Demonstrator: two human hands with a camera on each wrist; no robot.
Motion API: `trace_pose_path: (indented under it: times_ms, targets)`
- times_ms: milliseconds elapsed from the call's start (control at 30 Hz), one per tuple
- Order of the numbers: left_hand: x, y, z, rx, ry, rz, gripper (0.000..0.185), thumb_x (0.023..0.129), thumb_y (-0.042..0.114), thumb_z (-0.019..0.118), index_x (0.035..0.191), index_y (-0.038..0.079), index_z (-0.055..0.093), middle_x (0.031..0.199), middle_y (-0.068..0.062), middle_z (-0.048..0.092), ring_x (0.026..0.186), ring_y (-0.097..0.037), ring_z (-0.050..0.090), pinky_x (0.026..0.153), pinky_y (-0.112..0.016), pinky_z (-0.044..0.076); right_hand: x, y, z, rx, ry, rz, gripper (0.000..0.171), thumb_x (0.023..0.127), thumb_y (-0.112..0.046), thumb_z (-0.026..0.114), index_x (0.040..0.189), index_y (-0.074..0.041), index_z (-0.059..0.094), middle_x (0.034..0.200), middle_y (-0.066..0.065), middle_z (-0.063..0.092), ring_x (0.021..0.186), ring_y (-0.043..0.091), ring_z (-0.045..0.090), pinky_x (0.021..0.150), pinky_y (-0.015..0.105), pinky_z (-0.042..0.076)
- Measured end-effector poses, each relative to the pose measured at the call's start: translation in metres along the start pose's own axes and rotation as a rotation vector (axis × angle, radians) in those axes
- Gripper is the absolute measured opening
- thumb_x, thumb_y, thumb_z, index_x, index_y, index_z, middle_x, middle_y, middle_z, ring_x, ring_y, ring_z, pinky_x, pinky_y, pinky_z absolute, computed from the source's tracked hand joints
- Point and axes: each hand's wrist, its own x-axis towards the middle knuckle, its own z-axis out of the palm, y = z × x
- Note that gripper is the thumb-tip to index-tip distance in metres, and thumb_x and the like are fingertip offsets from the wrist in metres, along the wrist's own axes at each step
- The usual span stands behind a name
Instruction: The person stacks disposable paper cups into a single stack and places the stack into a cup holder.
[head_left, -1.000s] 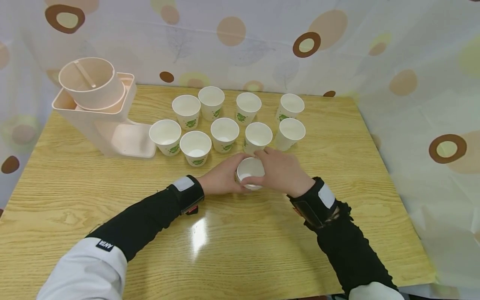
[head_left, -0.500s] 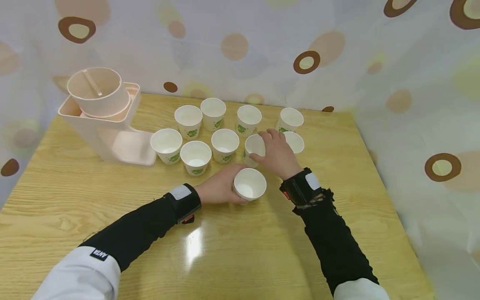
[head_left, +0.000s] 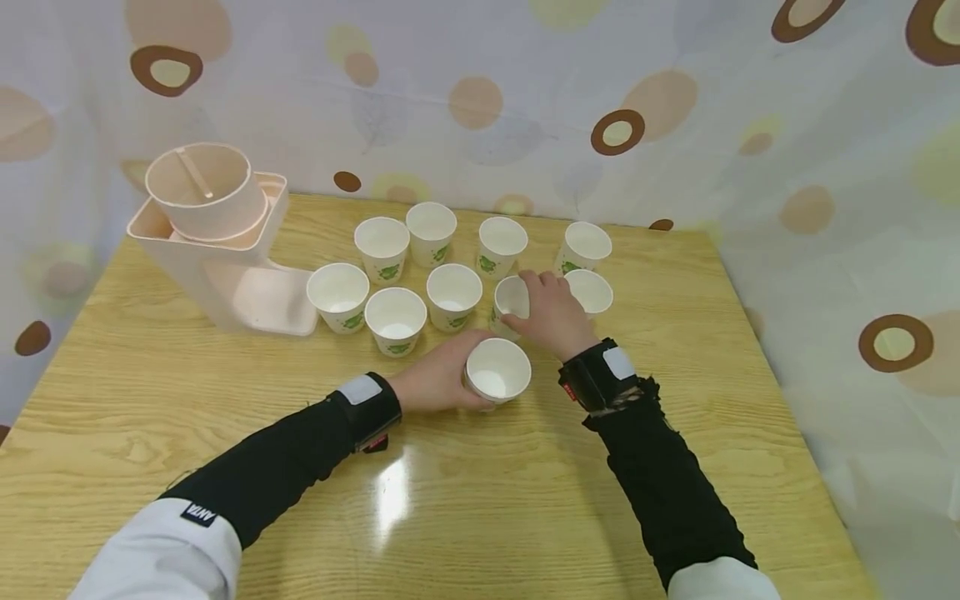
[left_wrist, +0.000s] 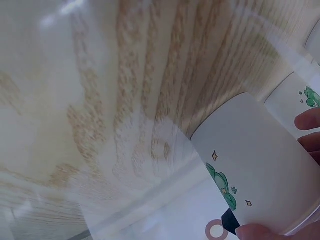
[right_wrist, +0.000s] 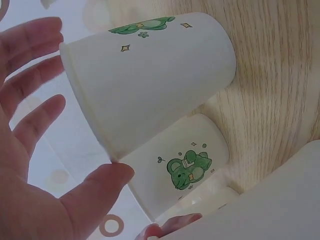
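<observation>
1. Paper cups, white with a green print, are standing in a loose cluster on the wooden table (head_left: pixel 187 400), and both hands are working at the cluster's near edge.
2. The left hand (head_left: pixel 438 379) is curling its fingers round the nearest cup (head_left: pixel 497 372), which is sitting upright on the table, apart from the rows behind it.
3. The right hand (head_left: pixel 551 312) is closing thumb and fingers on a second cup (head_left: pixel 512 298) in the front row; the wrist view is showing the thumb touching its rim, though the grip looks loose.
4. A pink plastic dispenser (head_left: pixel 217 242) is standing at the table's far left, just beside the cups.
</observation>
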Motion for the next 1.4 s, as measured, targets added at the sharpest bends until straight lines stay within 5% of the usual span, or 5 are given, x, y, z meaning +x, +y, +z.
trace_pose_path:
  times_ms: [667,1100,1400]
  targets:
    - [0.000,-0.002,0.003,-0.021,-0.003,-0.022,0.080,0.067,0.020,0.082,0.134,0.008,0.040,0.131,-0.007,0.050,0.121,-0.021,0.048,0.105,-0.039,0.039,-0.014,0.005,-0.015,0.020,0.033,0.007,0.063,0.082,-0.038,0.063,0.129,-0.002,0.045,0.126,0.023,0.050,0.116,0.038,0.045,0.087,0.049,0.048]
    - [-0.001,0.002,-0.003,-0.005,-0.015,-0.034,0.081,0.068,0.020,0.082,0.135,0.008,0.039,0.133,-0.008,0.049,0.123,-0.022,0.047,0.107,-0.040,0.037,-0.066,-0.005,-0.071,0.067,0.100,-0.152,0.054,0.081,-0.034,0.062,0.125,-0.005,0.049,0.130,0.018,0.048,0.116,0.033,0.044,0.089,0.047,0.043]
    - [0.000,0.001,-0.001,-0.017,-0.026,-0.033,0.079,0.068,0.019,0.082,0.134,0.012,0.039,0.130,-0.004,0.050,0.120,-0.019,0.048,0.106,-0.038,0.038,-0.079,-0.023,-0.068,-0.016,0.057,-0.349,0.057,0.074,-0.036,0.068,0.123,-0.010,0.053,0.122,0.010,0.058,0.107,0.026,0.054,0.082,0.040,0.049]
